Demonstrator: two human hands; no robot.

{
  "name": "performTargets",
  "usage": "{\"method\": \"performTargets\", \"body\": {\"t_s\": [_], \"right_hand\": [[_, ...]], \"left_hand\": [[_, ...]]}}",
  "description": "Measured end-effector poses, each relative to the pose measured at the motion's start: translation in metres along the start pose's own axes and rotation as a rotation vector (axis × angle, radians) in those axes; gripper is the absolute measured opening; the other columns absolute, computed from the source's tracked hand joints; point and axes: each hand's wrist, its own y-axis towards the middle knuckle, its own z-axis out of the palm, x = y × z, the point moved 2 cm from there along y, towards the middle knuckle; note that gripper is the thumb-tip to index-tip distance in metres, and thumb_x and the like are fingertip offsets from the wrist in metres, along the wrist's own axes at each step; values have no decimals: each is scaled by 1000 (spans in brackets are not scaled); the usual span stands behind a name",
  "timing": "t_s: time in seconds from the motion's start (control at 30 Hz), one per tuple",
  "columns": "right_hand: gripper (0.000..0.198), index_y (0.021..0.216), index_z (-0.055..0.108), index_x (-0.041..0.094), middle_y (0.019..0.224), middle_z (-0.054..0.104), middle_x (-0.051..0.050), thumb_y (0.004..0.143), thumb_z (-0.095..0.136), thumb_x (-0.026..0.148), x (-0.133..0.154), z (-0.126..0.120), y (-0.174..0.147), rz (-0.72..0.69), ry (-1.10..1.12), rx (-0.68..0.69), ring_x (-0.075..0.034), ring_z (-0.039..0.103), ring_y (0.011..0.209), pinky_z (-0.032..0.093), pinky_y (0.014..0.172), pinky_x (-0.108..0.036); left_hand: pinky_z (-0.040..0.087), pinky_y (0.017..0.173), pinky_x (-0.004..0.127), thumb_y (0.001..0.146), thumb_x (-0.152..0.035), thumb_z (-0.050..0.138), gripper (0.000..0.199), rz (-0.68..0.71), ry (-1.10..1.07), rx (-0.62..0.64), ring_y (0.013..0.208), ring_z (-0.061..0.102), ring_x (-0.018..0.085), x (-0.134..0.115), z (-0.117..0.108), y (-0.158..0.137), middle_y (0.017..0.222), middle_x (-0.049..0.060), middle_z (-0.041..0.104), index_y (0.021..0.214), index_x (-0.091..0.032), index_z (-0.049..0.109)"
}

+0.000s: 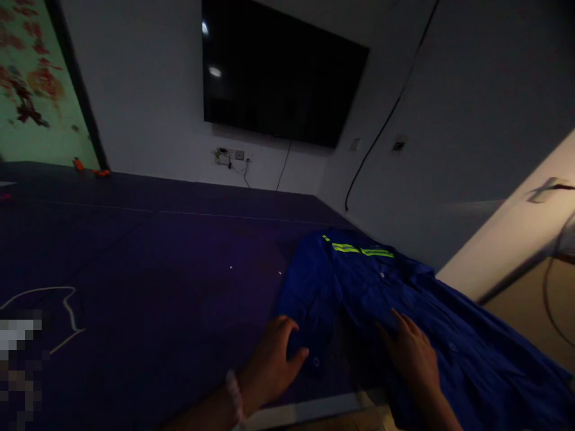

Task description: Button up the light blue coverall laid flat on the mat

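Observation:
A blue work jacket (404, 299) with yellow-green reflective stripes lies spread on a dark purple table (157, 269), at its right end, partly hanging over the near edge. My left hand (274, 359) pinches the jacket's cuff or hem at its near-left corner, thumb and fingers closed on the cloth. My right hand (413, 353) lies flat on the jacket's middle, fingers spread, pressing the fabric down.
A black screen (278, 78) hangs on the wall behind the table, with a socket and cables (233, 158) below. A white cord (63, 311) lies on the table at the left. A pale door or panel (516, 233) stands at the right.

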Motion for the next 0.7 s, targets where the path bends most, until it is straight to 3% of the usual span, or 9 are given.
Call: {"method": "performTargets", "body": {"t_s": [0.07,0.13,0.2,0.3,0.4,0.5,0.6,0.7], "right_hand": [[63,128,43,10,124,50,-19,82,35,51,-9,13,18,78,-69,108,-34,47,114,39,88,-48],[66,130,41,10,121,52,-20,81,35,53,-17,27,31,144,-90,241,-36,50,109,38,85,-52],[64,128,45,11,115,56,-21,81,37,53,-22,37,39,177,-93,301,-36,53,105,40,81,-52],[51,116,56,13,107,61,-20,82,38,46,-25,44,46,159,-80,322,-34,58,99,45,71,-44],[38,104,64,16,101,65,-17,83,40,36,-23,43,50,109,-65,339,-30,61,92,46,64,-37],[35,90,69,13,90,67,-17,83,36,26,-19,39,52,72,-64,342,-26,65,81,44,60,-31],[38,82,70,10,82,67,-18,83,33,20,-12,29,57,58,-79,314,-25,65,74,43,57,-29],[37,83,69,9,87,66,-18,83,33,19,-3,12,64,33,-96,247,-27,64,80,42,63,-30]], "left_hand": [[31,101,27,79,-36,54,46,-74,189,-5,122,39,20,-3,8,42,131,10,45,120,-19,45],[29,102,34,74,-38,59,64,-143,237,-26,129,29,29,0,17,81,141,18,29,129,-11,37],[33,99,39,74,-34,60,70,-225,261,-55,127,30,34,5,26,115,143,23,21,132,-6,32],[32,98,44,77,-27,59,62,-331,278,-110,125,33,33,15,34,149,136,24,33,129,-4,35],[35,95,48,84,-29,54,39,-394,252,-133,114,45,27,22,37,170,123,13,49,118,-12,48],[44,87,44,85,-31,53,28,-427,168,-136,101,54,22,26,35,185,111,8,56,108,-14,55],[48,81,38,85,-30,54,27,-431,51,-190,95,56,20,29,23,199,108,8,57,108,-15,54],[49,79,38,86,-30,51,27,-408,-81,-318,93,57,19,35,-7,213,109,8,56,109,-15,54]]}}
